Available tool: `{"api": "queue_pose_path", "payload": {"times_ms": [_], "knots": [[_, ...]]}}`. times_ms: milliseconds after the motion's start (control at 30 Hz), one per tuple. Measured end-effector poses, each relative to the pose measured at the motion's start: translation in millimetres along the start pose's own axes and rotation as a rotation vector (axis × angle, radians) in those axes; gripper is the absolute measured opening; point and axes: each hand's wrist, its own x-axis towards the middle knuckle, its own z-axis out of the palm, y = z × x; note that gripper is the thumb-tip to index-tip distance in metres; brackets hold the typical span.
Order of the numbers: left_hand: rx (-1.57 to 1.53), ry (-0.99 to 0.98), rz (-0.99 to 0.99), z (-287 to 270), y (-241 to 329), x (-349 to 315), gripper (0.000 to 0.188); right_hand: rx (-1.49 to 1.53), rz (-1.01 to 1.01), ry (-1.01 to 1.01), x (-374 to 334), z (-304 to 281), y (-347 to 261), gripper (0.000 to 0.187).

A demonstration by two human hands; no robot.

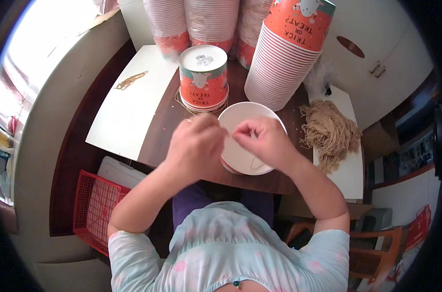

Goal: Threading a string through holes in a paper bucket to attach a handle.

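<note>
A white-lined paper bucket (240,115) stands mouth up at the table's near edge, with an orange outside showing low on its left. My left hand (196,142) is closed in a pinch over the bucket's left rim; what its fingertips hold is too small to make out. Close beside it, above the bucket's mouth, my right hand (266,142) pinches a thin cord (254,164) that curves down inside the bucket. The fingertips of both hands nearly meet, slightly blurred.
Behind the bucket sits an upside-down orange bucket (203,87) with cords round its base. A tall leaning bucket stack (279,63) rises at back right, near wrapped stacks (211,24). Tan cords (330,131) lie heaped right; a small bundle (132,80) lies left. A red basket (98,207) is lower left.
</note>
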Motion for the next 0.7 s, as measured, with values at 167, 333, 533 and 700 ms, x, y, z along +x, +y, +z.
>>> {"api": "queue_pose_path", "payload": {"times_ms": [167,333,533,700], "knots": [[-0.427,-0.098,-0.615,32.1,-69.7,1.3,0.019,0.09,0.291,-0.071,33.6,-0.2,38.2,0.013],[-0.722,-0.222,-0.705,49.0,-73.4,-1.0,0.02,0.05,0.283,-0.051,42.8,12.4,52.3,0.013],[-0.817,-0.245,-0.699,39.5,-66.2,6.0,0.021,0.033,0.32,-0.042,45.8,13.7,43.0,0.012],[-0.818,-0.261,-0.692,38.3,-61.8,8.3,0.021,-0.02,0.287,-0.028,47.5,18.2,47.6,0.012]]}}
